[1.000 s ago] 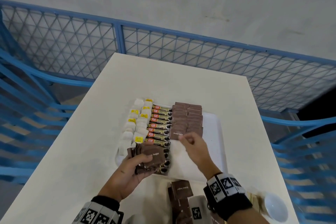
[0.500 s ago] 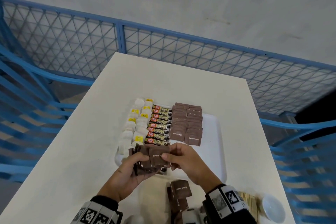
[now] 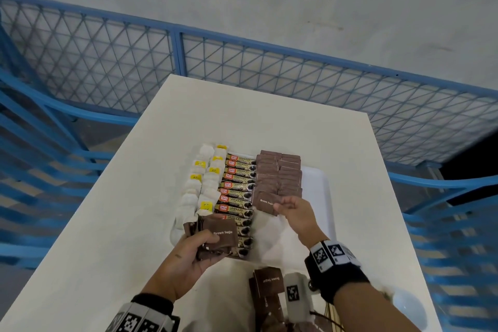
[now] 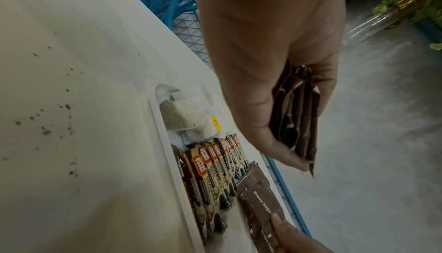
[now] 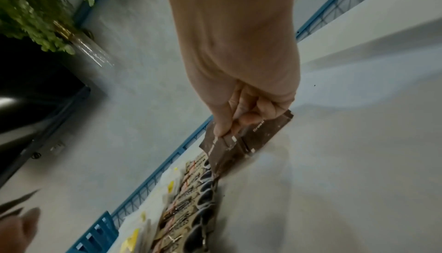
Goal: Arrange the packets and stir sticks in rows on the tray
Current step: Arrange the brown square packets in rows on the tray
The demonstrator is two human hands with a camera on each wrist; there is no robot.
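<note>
A white tray [image 3: 319, 188] holds rows: tea bags [image 3: 204, 183] at the left, coffee stick packets [image 3: 238, 186] in the middle, brown sugar packets [image 3: 279, 172] at the right. My left hand [image 3: 196, 248] grips a stack of brown sugar packets [image 3: 219, 234] over the tray's near left corner; the left wrist view shows the stack [image 4: 296, 113] fanned edge-on in my fingers. My right hand [image 3: 292, 210] pinches a single brown sugar packet [image 3: 265, 202] at the near end of the brown rows, also seen from the right wrist as the pinched packet [image 5: 239, 141].
The tray sits on a white table [image 3: 134, 197] ringed by blue mesh railings [image 3: 242, 67]. More brown sugar packets [image 3: 268, 281] lie on the table near me, with a white cup [image 3: 409, 307] and wooden stir sticks [image 3: 331, 318] at the near right.
My right hand took one brown sugar packet from the stack in my left hand and carried it forward to the near end of the brown rows. The left hand stayed put.
</note>
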